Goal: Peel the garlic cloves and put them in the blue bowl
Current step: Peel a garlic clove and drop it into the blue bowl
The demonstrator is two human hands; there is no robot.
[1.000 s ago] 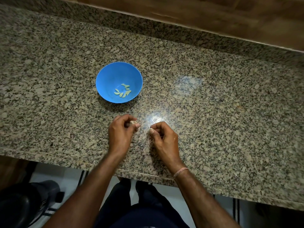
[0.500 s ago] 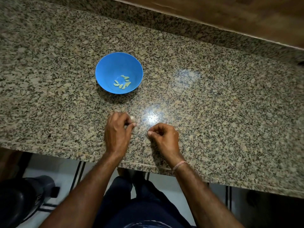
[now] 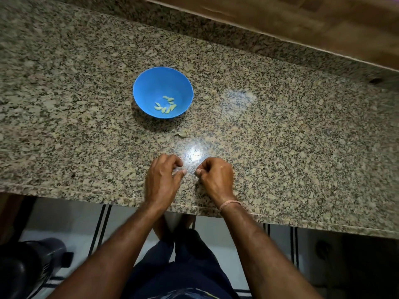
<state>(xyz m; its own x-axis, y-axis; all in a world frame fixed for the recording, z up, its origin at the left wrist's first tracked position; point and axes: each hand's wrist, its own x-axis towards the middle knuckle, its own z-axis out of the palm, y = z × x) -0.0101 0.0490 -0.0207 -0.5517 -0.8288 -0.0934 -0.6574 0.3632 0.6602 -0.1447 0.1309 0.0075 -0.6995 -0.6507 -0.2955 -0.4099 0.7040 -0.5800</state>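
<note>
Near the front edge of the granite counter [image 3: 280, 137] we see both hands side by side. The left hand [image 3: 162, 180] has its fingers curled inward, thumb tip pointing right; we cannot tell whether it grips anything. The right hand [image 3: 217, 178] is curled too, thumb pressed to forefinger, and we cannot tell whether that pinch holds a scrap. A thin band [image 3: 230, 204] circles its wrist. Farther back stands the blue bowl [image 3: 151, 87], several peeled garlic cloves [image 3: 166, 105] in its bottom. Between bowl and hands lies a pale garlic piece [image 3: 181, 133], clove or skin we cannot say. Wood panelling [image 3: 302, 18] runs behind the counter; pale floor tiles [image 3: 71, 216] show below.
</note>
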